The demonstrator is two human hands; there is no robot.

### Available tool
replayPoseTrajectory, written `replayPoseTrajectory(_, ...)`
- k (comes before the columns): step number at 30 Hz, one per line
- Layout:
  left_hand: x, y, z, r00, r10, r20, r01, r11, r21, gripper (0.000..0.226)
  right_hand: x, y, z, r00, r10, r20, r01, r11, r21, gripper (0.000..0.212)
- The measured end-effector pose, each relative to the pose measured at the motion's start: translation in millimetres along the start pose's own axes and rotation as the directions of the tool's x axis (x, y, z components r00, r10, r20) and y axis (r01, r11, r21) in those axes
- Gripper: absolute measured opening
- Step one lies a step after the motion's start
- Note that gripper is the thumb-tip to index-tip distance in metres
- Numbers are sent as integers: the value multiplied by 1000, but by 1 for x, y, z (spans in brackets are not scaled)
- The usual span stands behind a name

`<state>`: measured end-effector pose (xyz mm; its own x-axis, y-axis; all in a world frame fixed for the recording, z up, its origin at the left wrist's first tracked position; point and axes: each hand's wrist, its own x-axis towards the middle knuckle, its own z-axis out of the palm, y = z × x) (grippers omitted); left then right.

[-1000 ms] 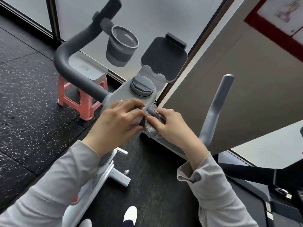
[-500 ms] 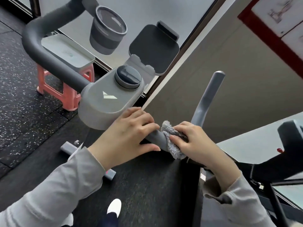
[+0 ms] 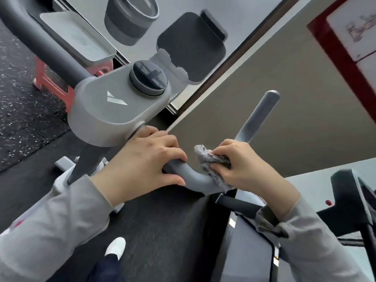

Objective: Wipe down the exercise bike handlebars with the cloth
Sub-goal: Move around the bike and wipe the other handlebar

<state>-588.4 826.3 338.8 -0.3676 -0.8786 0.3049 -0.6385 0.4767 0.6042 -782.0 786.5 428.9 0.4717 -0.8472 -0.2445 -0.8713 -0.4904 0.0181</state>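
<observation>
Right hand [image 3: 242,165] is clenched on a grey fluffy cloth [image 3: 211,161], which is pressed around the right handlebar [image 3: 195,177] at its bend, just right of the console housing [image 3: 105,110]. Left hand [image 3: 142,159] is wrapped on the same bar, bare, between the cloth and the console housing; fingers over the top, thumb underneath. Hands are near each other, not touching. Beyond the cloth the bar is seen rising to a rounded end [image 3: 262,110], up and right of the console housing.

Round dark dial [image 3: 149,78] is set on top of the console housing. Dark tablet holder [image 3: 191,49] is mounted behind it; nothing is held in it. Grey cup holder [image 3: 130,19] sits up and left of the tablet holder; its inside cannot be judged, the top being cut off by the frame edge. Pale tray [image 3: 75,35] rests on a red stool [image 3: 53,84] left of the console housing; nothing is seen in the tray. Left handlebar [image 3: 40,41] runs up-left from the console housing.
</observation>
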Motion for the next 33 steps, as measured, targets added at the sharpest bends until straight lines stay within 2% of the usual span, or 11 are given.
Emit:
replayPoseTrajectory(4,-1,1,1,1000,-1,-28,1,1000,-4,39,2,16,-1,995,-26,-95,24,1000,-16,12)
replayPoseTrajectory(8,-1,0,2,999,9,-49,-10,1000,-21,39,5,33,-6,983,-40,-182,30,998,-58,15)
replayPoseTrajectory(12,0,-2,7,997,-4,-74,0,999,-52,40,14,47,-12,974,-75,-212,45,989,-143,19)
replayPoseTrajectory(19,1,-6,11,996,-10,-91,4,998,-67,41,33,65,-23,960,-64,-272,-10,965,-262,24)
replayPoseTrajectory(25,2,-9,13,995,-10,-101,3,997,-75,41,41,75,-39,935,-96,-343,-40,929,-369,20)
replayPoseTrajectory(33,2,-9,14,996,3,-85,-10,997,-82,42,55,95,-82,861,-9,-508,-151,950,-273,26)
